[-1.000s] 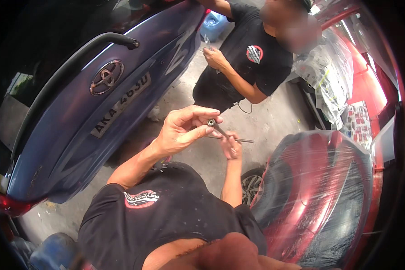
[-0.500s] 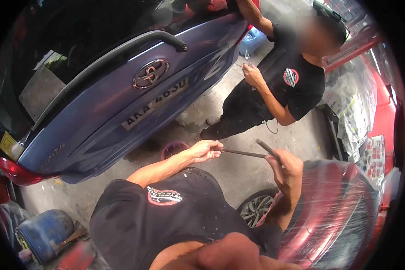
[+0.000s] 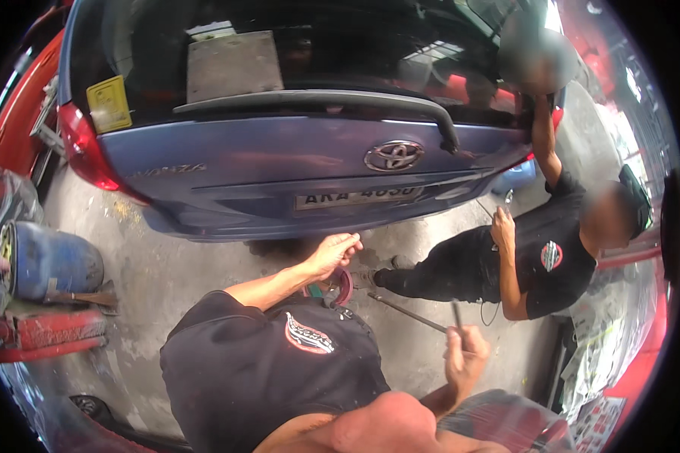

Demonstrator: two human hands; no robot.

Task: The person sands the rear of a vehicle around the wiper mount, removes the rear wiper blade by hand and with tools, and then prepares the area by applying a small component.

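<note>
The rear of a blue-grey car spans the upper half of the view, with a dark rear window, a black wiper arm, a yellow sticker low on the glass at left, and a red tail light below it. On the grey concrete floor, at left, a scuffed blue drum lies on its side, a brown brush just beside it and a red object below. At right stands a co-worker in black clothing with a round emblem. Behind, clear plastic sheeting hangs in folds; a blue container sits near the car's right corner.
</note>
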